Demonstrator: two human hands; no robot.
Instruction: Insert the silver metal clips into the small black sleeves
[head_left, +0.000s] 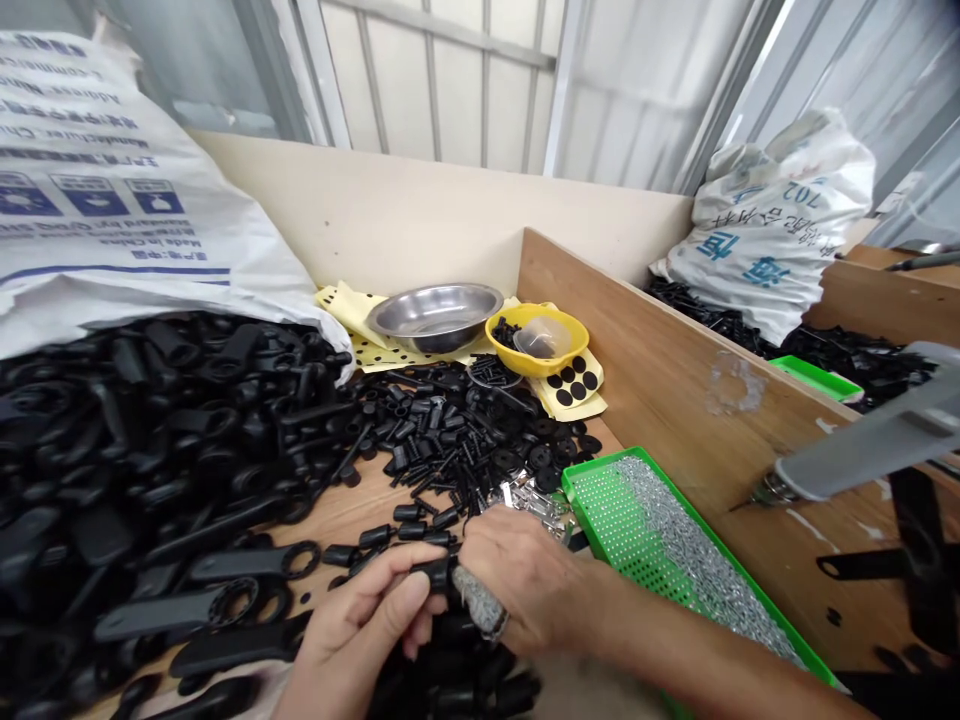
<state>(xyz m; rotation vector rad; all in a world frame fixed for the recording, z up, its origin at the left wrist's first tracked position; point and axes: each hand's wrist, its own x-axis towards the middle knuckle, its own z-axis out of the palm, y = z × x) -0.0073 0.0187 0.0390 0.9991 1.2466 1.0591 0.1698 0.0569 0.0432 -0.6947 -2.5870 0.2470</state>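
My left hand (pixel 375 615), at the bottom centre, pinches a short black cylindrical part (pixel 437 574) between thumb and fingers. Against that part's right end is my right hand (pixel 517 575), its fingers curled down, with a grey wrapping (pixel 480 603) on one finger. Whatever the right fingertips hold is hidden. Below and beyond both hands lie loose black cylinders (pixel 375 537), and small silver metal pieces (pixel 534 497) are just past the right hand.
Black plastic parts (pixel 187 400) spill from a white sack (pixel 127 200) at left. A steel bowl (pixel 436 315) and yellow basket (pixel 574 352) stand at the back. A green tray (pixel 645 580) of screws, a wooden divider (pixel 675 370) and a grey electric screwdriver (pixel 862 440) are at right.
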